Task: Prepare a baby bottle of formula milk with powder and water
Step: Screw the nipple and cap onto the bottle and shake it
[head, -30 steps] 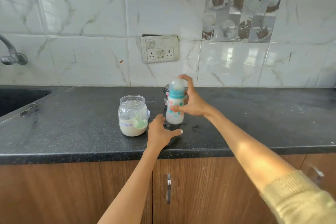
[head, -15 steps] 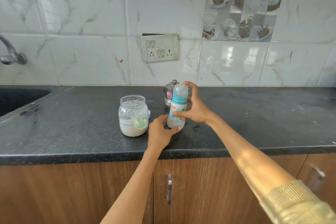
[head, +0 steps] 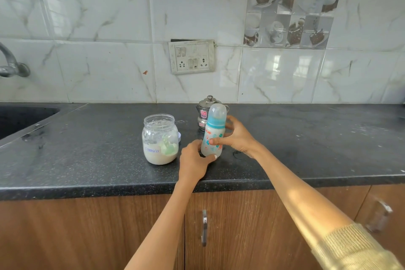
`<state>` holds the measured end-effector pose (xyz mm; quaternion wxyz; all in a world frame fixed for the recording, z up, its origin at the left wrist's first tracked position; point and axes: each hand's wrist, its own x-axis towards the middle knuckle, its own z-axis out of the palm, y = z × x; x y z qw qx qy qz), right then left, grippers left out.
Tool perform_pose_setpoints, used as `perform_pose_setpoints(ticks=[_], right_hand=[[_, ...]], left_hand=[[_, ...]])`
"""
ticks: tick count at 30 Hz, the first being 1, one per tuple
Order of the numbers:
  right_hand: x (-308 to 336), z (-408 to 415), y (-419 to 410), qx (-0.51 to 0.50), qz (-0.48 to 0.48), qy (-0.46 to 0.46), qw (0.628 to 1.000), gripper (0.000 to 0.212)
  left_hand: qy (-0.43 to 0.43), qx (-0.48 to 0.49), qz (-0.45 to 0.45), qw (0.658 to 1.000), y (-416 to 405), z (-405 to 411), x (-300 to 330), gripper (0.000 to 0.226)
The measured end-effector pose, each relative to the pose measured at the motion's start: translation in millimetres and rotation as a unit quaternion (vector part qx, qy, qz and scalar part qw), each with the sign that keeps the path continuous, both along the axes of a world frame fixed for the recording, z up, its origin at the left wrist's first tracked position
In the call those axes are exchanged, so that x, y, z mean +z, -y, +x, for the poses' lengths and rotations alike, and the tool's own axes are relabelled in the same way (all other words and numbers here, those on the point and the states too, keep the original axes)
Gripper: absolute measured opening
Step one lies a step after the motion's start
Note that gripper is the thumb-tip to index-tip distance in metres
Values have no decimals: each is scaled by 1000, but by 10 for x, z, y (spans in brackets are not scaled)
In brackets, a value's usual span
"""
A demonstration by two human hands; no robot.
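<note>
A baby bottle (head: pixel 213 131) with a blue collar, a clear cap and milky liquid inside stands almost upright over the black countertop (head: pixel 87 155). My right hand (head: pixel 237 136) is wrapped around its middle from the right. My left hand (head: pixel 194 163) cups its base from the front left. To the left stands an open glass jar (head: pixel 160 139) labelled formula, part full of white powder, with a pale green scoop inside. A small steel lidded pot (head: pixel 205 114) is right behind the bottle, partly hidden by it.
A white lid (head: pixel 179 137) peeks out behind the jar. A dark sink (head: pixel 19 119) and a tap (head: pixel 11 66) lie at the far left. A socket panel (head: pixel 191 56) is on the tiled wall. Wooden cabinet doors (head: pixel 236 226) run below the counter edge.
The bottle, raised and blurred a second ago, has come down and steadied. My left hand has closed in under its base.
</note>
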<state>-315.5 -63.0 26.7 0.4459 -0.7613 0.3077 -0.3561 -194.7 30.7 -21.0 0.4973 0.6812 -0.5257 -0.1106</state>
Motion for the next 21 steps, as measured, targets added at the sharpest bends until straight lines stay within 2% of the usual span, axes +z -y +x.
perform_pose_setpoints(ticks=[4, 7, 11, 12, 15, 16, 18, 21], right_hand=[[-204, 82, -59, -34, -7, 26, 999, 54], [-123, 82, -43, -54, -38, 35, 997, 44], [150, 86, 40, -94, -19, 184, 978, 34], [187, 88, 50, -91, -12, 180, 979, 37], [158, 90, -14, -48, -77, 3, 996, 45], [119, 89, -14, -48, -78, 2, 996, 45], [81, 83, -19, -68, -49, 73, 994, 43], [30, 93, -59, -40, -87, 0, 995, 48]], left_hand=[[5, 4, 3, 1000, -8, -14, 4, 49], [-4, 6, -1, 1000, -11, -16, 15, 58], [-52, 8, 0, 999, -18, -17, 19, 82], [-53, 7, -1, 999, -17, -23, 30, 81], [-40, 6, -3, 999, -18, -28, 30, 77], [-39, 6, -5, 999, -20, -25, 26, 76], [-46, 6, -7, 999, -23, -14, 36, 75], [-34, 5, -7, 999, -15, -15, 12, 75]])
